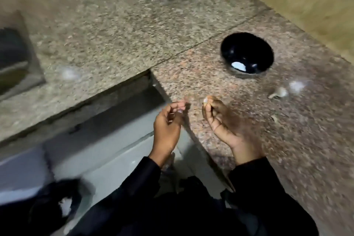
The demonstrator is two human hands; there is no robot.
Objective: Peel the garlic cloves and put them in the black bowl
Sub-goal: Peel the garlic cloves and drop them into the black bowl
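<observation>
Head view, motion-blurred throughout; fine detail unreliable.

Right hand (220, 120) raised over the near edge of the granite surface (118, 30), fingertips pinched on a garlic clove (206, 101); pale flesh shows at the tip, some skin seems to cling lower down, too smeared to be sure. Left hand (168, 122) just beside it, apart from the clove, fingers loosely curled toward the thumb. Whether it pinches a scrap of peel I cannot tell.

Black bowl (247, 54) stands on the surface beyond the right hand, well apart from it. A bright patch inside the bowl may be a reflection or a clove already dropped in; cannot say which. Right of the hands, on the surface: a greyish lump (278, 93) that looks like garlic or its husk, a pale blur (297, 85) next to it, and a small flake (274, 118) nearer, probably peel.

Handling judgement: clove is light, firm, small, a little slick once bared. Skin is papery and brittle, tears in strips. Best held across its flat sides with one hand, the other hand's nail lifting skin from the root end. Squeezing too hard risks it shooting out of the pinch.

Step in hand looks like mid-peel, clove not yet in the bowl
</observation>
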